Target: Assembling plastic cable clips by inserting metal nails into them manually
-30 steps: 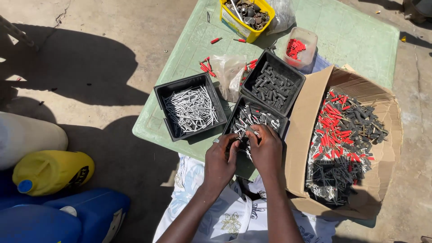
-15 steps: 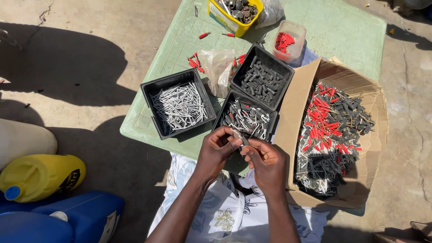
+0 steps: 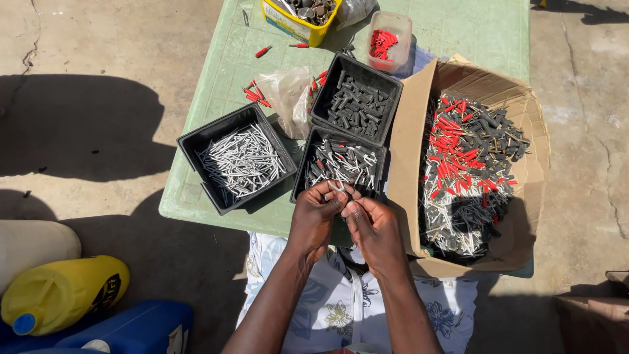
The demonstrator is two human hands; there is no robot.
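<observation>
Right now your left hand (image 3: 316, 213) and your right hand (image 3: 375, 226) meet fingertip to fingertip at the near edge of the green table (image 3: 216, 85), both curled in tight, with a small metal pin (image 3: 338, 189) pinched between them. The pin pokes up just past your fingertips, directly above the near rim of the black tray of part-sleeved pins (image 3: 344, 164). How much of the pin each hand grips on its own you cannot tell from here, since the fingers overlap.

Just left of that tray sits a tilted black tray of bare silver pins (image 3: 239, 160), well clear of your left hand. Behind the near tray, touching it, is a black tray of dark sleeves (image 3: 357, 101). Close beside your right hand stands an open cardboard box (image 3: 472, 164) heaped with finished red and black pieces. A clear tub of red caps (image 3: 386, 42) and a yellow tub (image 3: 298, 13) sit at the far edge, a crumpled plastic bag (image 3: 288, 95) between the trays
</observation>
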